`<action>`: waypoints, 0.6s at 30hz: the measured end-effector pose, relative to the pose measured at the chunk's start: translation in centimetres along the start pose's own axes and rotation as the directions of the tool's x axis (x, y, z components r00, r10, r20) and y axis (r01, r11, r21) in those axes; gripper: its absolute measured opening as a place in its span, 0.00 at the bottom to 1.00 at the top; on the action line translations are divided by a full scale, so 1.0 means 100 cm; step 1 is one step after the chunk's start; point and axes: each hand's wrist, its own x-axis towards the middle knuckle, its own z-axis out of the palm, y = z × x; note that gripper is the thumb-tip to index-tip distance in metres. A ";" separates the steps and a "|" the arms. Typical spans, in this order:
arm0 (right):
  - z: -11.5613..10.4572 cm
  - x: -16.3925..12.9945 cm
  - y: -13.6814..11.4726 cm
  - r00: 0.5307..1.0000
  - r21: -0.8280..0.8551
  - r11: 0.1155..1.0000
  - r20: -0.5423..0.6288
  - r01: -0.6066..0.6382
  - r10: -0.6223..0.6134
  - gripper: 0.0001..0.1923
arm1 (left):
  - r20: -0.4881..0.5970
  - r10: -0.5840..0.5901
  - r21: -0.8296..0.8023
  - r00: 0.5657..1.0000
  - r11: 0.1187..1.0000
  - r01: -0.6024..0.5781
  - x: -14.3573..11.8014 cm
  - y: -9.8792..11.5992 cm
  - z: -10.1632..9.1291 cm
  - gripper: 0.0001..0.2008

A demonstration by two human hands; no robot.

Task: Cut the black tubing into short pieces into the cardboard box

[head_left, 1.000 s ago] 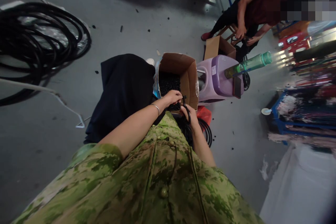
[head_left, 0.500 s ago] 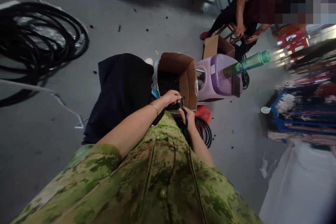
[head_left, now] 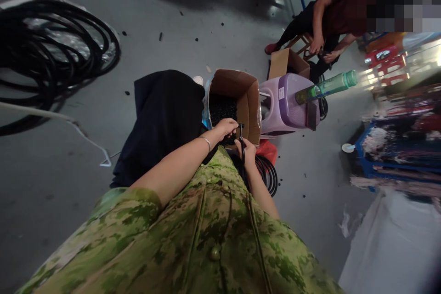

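Sprawling over the far-left part of the grey floor (head_left: 165, 18) is a big coil of black hose (head_left: 51, 55), the largest thing here. Nearer the middle lies a dark cloth bundle (head_left: 165, 119), and touching its right side stands an open cardboard box (head_left: 250, 101) filled with small black pieces (head_left: 222, 108). Just right of the box sits a lilac plastic stool (head_left: 285, 105) with a green bottle (head_left: 327, 85) lying across it. A smaller black hose ring (head_left: 267, 172) rests on the floor below the box. The left hand (head_left: 225, 127) is closed around something small at the box's near edge; the right hand (head_left: 248, 150) grips a thin black hose end (head_left: 242, 140) just beside it.
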 end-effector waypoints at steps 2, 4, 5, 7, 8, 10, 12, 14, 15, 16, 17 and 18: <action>0.000 0.000 -0.001 1.000 0.004 1.000 0.011 0.002 -0.002 0.24 | -0.010 0.014 0.015 1.000 1.000 -0.014 -0.001 0.001 -0.001 0.06; -0.001 0.000 -0.002 1.000 0.000 1.000 0.017 0.011 -0.011 0.24 | -0.014 0.022 0.028 1.000 0.999 -0.021 -0.003 0.002 -0.001 0.06; -0.002 0.000 -0.002 1.000 -0.005 1.000 0.021 0.017 -0.017 0.24 | -0.015 0.024 0.035 1.000 0.999 -0.023 -0.003 0.002 -0.001 0.05; -0.003 -0.001 -0.003 0.999 -0.017 1.000 0.028 0.022 -0.022 0.24 | -0.014 0.029 0.048 0.999 0.998 -0.028 -0.003 0.001 -0.001 0.05; -0.004 -0.002 -0.003 0.999 -0.021 1.000 0.031 0.021 -0.020 0.24 | -0.012 0.034 0.054 0.999 0.998 -0.033 -0.003 0.001 -0.001 0.04; -0.005 -0.003 -0.003 0.999 -0.022 1.000 0.035 0.013 -0.012 0.24 | -0.007 0.042 0.061 0.999 0.997 -0.042 -0.002 0.000 -0.001 0.04; -0.004 -0.003 -0.003 0.999 -0.015 1.000 0.036 0.008 -0.008 0.24 | -0.001 0.044 0.065 0.999 0.997 -0.044 -0.001 0.000 0.000 0.05; -0.004 -0.003 -0.003 0.999 -0.016 1.000 0.036 0.013 -0.012 0.24 | 0.008 0.046 0.072 0.999 0.996 -0.047 0.000 -0.001 0.000 0.08; -0.004 -0.002 -0.004 0.999 -0.026 1.000 0.035 0.018 -0.017 0.25 | 0.017 0.053 0.080 0.998 0.995 -0.054 0.000 -0.001 0.000 0.10; -0.004 -0.002 -0.005 0.999 -0.041 0.999 0.033 0.024 -0.023 0.24 | 0.030 0.063 0.090 0.998 0.994 -0.066 0.001 -0.002 0.000 0.12; -0.005 -0.002 -0.006 0.999 -0.062 0.998 0.031 0.030 -0.028 0.24 | 0.045 0.075 0.101 0.996 0.992 -0.079 0.001 -0.002 0.000 0.14; -0.005 -0.002 -0.007 0.999 -0.086 0.996 0.031 0.033 -0.031 0.24 | 0.058 0.085 0.110 0.995 0.990 -0.091 0.001 -0.002 0.000 0.16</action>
